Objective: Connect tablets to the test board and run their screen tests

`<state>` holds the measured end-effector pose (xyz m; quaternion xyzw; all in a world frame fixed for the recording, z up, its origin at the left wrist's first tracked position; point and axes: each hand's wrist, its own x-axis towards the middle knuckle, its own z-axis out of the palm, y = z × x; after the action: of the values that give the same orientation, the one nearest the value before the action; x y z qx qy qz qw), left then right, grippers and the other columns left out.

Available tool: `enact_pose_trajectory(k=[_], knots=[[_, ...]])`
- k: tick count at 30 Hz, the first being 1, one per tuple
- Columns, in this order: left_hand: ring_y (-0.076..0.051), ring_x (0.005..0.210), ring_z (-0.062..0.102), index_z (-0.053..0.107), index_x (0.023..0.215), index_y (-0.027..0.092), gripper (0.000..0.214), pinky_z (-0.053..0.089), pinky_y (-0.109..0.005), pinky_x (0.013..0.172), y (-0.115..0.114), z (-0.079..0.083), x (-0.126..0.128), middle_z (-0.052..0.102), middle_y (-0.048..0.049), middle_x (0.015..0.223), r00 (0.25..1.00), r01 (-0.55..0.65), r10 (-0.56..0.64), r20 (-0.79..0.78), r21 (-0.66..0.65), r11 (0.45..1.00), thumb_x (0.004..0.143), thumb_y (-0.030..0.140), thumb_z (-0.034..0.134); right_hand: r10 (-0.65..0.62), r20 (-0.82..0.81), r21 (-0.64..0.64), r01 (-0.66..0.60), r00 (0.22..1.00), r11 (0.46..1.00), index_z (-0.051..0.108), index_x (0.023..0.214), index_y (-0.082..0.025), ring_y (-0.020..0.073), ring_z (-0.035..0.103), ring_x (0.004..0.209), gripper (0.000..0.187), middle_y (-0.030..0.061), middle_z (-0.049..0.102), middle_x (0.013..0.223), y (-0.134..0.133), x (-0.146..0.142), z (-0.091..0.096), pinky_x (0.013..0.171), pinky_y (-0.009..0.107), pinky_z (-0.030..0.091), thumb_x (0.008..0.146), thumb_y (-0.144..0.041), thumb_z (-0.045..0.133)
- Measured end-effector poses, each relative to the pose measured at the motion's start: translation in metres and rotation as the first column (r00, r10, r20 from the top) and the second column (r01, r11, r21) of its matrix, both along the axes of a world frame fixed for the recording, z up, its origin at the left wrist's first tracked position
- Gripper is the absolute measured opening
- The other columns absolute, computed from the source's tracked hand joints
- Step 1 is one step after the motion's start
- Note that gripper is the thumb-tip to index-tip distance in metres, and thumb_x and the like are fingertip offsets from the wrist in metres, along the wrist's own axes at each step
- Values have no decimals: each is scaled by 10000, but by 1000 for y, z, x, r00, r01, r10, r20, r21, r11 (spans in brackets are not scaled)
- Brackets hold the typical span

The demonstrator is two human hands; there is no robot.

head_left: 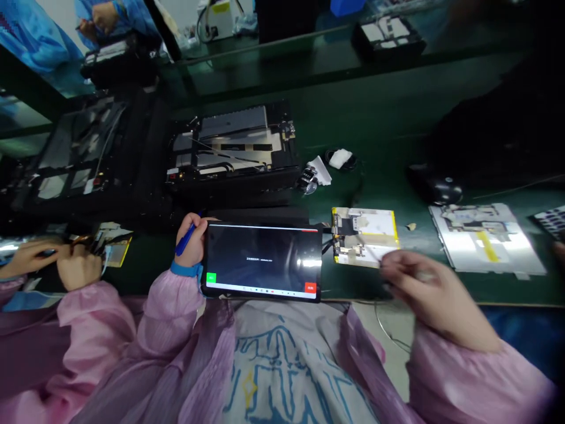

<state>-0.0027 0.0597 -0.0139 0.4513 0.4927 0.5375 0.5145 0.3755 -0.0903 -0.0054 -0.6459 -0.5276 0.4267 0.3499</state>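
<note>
Head view. I see the left hand (193,242) curled around a blue pen (184,240), knuckles against the left edge of a tablet (263,262). The tablet lies flat at the near edge of the green table (379,118), right in front of the person. Its screen is dark, with a green button at bottom left and a red one at bottom right.

The right hand (426,291) is blurred. Its fingers are drawn narrow beside the near right corner of a yellow-edged board (364,235), which sits just right of the tablet. I cannot tell whether they pinch anything.

Behind the tablet is a stack of opened devices (232,147). A metal plate (485,238) lies far right. At far left, a co-worker's hands (77,268) in pink sleeves work close together.
</note>
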Motion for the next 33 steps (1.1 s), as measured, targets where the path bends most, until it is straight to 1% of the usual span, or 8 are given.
enact_pose_trajectory(k=[2, 3, 5, 8, 13, 18, 24, 33], knots=[[-188, 696, 666, 361, 700, 208, 356, 513, -302, 653, 1, 2, 2, 683, 8, 686, 1000, -14, 14, -18, 20, 1000, 673, 271, 710, 49, -340, -223, -132, 939, 966, 474, 755, -202, 62, 360, 418, 330, -32, 454, 611, 9, -22, -2, 382, 220, 279, 752, -501, 612], [-189, 693, 666, 361, 697, 208, 361, 513, -301, 650, 1, 3, 3, 684, 8, 682, 999, -16, 17, -27, 26, 1000, 668, 273, 715, 55, -444, -283, -198, 894, 938, 452, 730, -201, 49, 326, 414, 367, -51, 414, 592, 14, -31, -5, 380, 212, 256, 721, -518, 637], [-187, 675, 664, 361, 697, 208, 366, 509, -295, 631, 2, 5, 5, 686, 7, 683, 999, -16, 18, -43, 35, 999, 666, 278, 719, 63, -539, -309, -266, 840, 913, 438, 739, -204, 40, 273, 405, 406, -85, 338, 545, 22, -42, -11, 383, 203, 222, 704, -552, 643], [-179, 639, 657, 350, 701, 210, 375, 496, -279, 588, 2, 7, 6, 691, 5, 696, 998, -24, 26, -65, 44, 999, 675, 289, 716, 44, -483, -261, -192, 875, 946, 437, 789, -208, 47, 264, 400, 420, -103, 298, 512, 28, -45, -21, 400, 209, 222, 748, -599, 585], [-166, 656, 655, 360, 699, 209, 383, 501, -267, 602, 3, 8, 8, 696, 7, 718, 996, -32, 36, -82, 55, 998, 667, 293, 733, 11, -249, -117, -42, 968, 992, 434, 756, -210, 101, 436, 520, 401, -46, 442, 573, 32, -46, -34, 491, 245, 339, 795, -599, 524], [-155, 649, 654, 373, 695, 205, 391, 501, -249, 595, 4, 9, 8, 707, 1, 724, 995, -49, 53, -82, 53, 997, 645, 287, 752, 45, -170, -84, -60, 984, 995, 430, 755, -213, 113, 438, 509, 354, -39, 463, 552, 35, -49, -38, 500, 262, 326, 842, -555, 454], [-160, 640, 652, 355, 697, 208, 411, 509, -260, 589, 5, 9, 9, 700, 5, 715, 994, -31, 37, -103, 58, 998, 650, 311, 750, 158, -167, -73, -172, 973, 982, 392, 737, -222, 115, 432, 504, 321, -41, 475, 533, 38, -46, -30, 518, 268, 330, 860, -516, 429], [-156, 615, 645, 342, 711, 211, 416, 508, -260, 588, 5, 9, 10, 689, 8, 705, 992, -32, 40, -116, 68, 997, 661, 304, 744, 152, -220, -84, -174, 964, 981, 384, 764, -221, 103, 414, 494, 315, -54, 442, 551, 40, -44, -30, 512, 261, 326, 869, -516, 418]])
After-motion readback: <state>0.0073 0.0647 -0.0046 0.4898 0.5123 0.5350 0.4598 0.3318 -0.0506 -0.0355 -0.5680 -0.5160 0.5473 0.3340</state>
